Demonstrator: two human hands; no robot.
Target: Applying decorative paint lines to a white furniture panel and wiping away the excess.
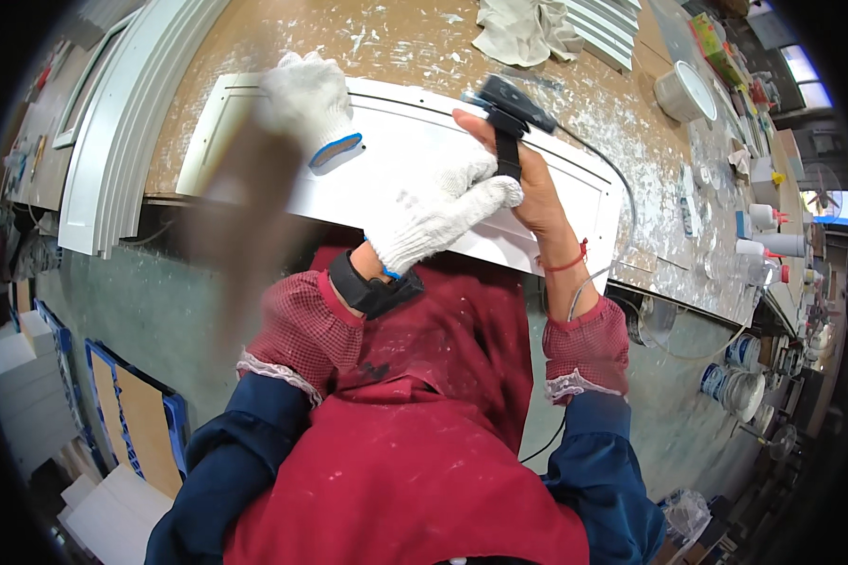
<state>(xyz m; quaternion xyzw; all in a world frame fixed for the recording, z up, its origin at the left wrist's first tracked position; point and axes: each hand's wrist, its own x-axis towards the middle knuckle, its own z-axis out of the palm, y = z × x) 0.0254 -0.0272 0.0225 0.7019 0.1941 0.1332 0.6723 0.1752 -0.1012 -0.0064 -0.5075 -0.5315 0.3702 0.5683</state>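
My left hand (443, 212) wears a white knit glove and reaches across to my bare right hand (537, 188). Its fingers curl closed at the lower end of a black strap (509, 155) that runs over my right hand. The strap carries a black device (509, 99) at my right fingertips, and a thin cable (622, 188) trails from it. My right fingers are stretched out and grip nothing. Both hands hover over a white panelled door (396, 122) lying flat on the workbench. A blurred arm ending in another white-gloved hand (306, 99) rests on the panel's left part.
The paint-spattered workbench (396, 42) holds a crumpled cloth (523, 28), a white bucket (686, 91) and spray bottles (768, 231) at the right. White mouldings (127, 122) lean at the left. Boards and foam blocks (113, 414) stand on the floor at lower left.
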